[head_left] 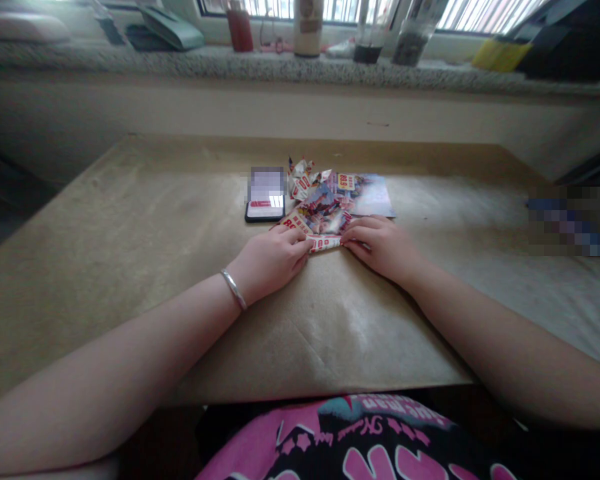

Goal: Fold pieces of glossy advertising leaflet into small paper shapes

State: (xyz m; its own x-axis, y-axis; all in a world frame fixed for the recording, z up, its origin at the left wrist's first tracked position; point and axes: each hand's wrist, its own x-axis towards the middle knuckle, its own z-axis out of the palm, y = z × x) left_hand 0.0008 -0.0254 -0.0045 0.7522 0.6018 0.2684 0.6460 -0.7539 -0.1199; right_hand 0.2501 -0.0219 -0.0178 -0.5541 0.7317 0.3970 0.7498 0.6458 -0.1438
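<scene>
Presently, in the head view, with clock positions read from the paper strip (326, 243) and 12 o'clock toward the window, the strip lies on the table (300, 347) along the near edge of the printed paper (323, 207). The left hand (274, 259), at 9 o'clock, has its fingers bent and drawn together, with thumb and forefinger closed on the strip's left end. The right hand (383, 245), at 3 o'clock, has its fingers curved and nearly together, closed on the strip's right end; whether any fingertip reaches beneath the paper cannot be told. A phone (265, 210) lies at 10 o'clock, just beside the printed paper. Crumpled paper (300, 187) sits at 11 o'clock, and a glossy sheet (375, 195) lies at 1 o'clock. A silver bracelet (233, 289) encircles the left wrist at 8 o'clock. At 12 o'clock, well apart, a speckled sill (260, 65) carries a red container (240, 29).
</scene>
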